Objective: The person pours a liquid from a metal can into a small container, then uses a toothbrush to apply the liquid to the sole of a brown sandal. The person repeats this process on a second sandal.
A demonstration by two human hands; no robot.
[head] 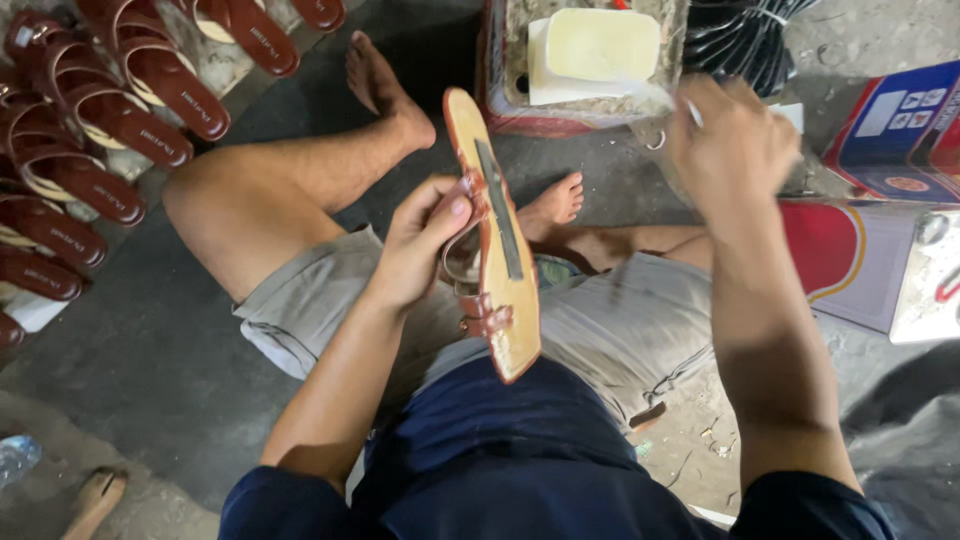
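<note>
Seated on grey concrete floor. Left hand grips tan sandal sole over lap. Right hand closed, blurred, contents unclear, by glue-stained box. Brown sandals rowed at left.

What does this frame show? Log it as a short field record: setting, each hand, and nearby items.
setting: person seated on a grey concrete floor, legs folded, bare feet
left hand: left hand grips a tan sandal sole with brown straps, held on edge above the lap
right hand: right hand is raised near a dirty container, pinching a small pale tool, blurred
container: holds a pale yellow block
left side: row of finished brown sandals
right side: cardboard boxes
</note>
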